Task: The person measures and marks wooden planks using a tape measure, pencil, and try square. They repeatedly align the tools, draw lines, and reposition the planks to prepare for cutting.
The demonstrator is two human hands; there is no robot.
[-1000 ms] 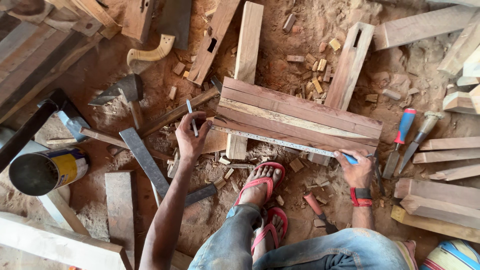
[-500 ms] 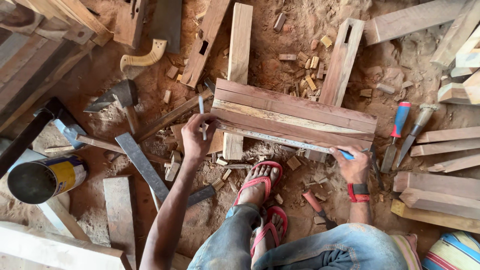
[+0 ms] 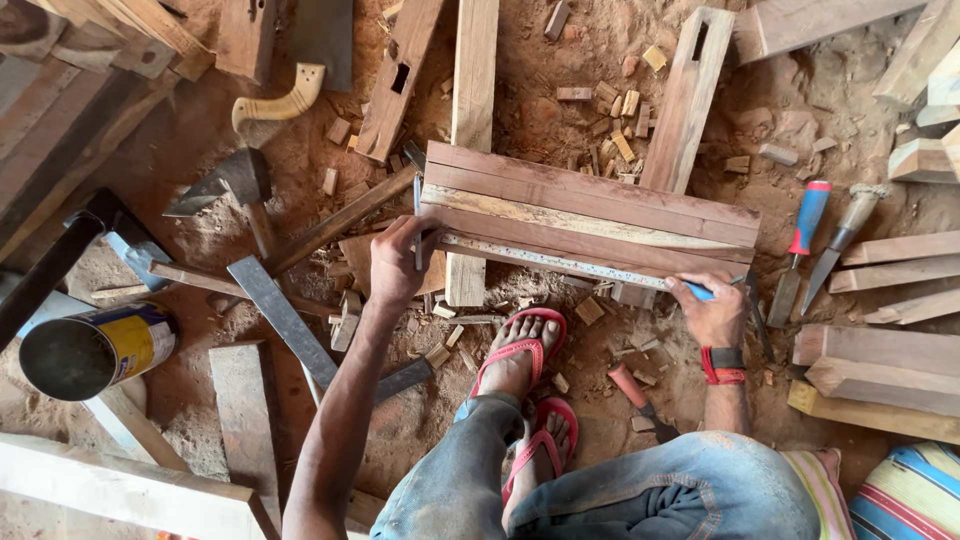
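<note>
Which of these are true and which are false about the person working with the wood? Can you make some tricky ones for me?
1. The left hand presses a metal square against the end of the stacked boards. True.
2. The right hand holds a hammer. False: it holds a blue pen at the boards' near edge.
3. A long ruler lies along the near edge of the boards. True.
4. The person wears black boots. False: the feet are in red flip-flops.
5. A chisel with a red and blue handle lies on the ground to the right of the boards. True.
6. The tin can stands on the boards. False: it lies on the ground to the left.
</note>
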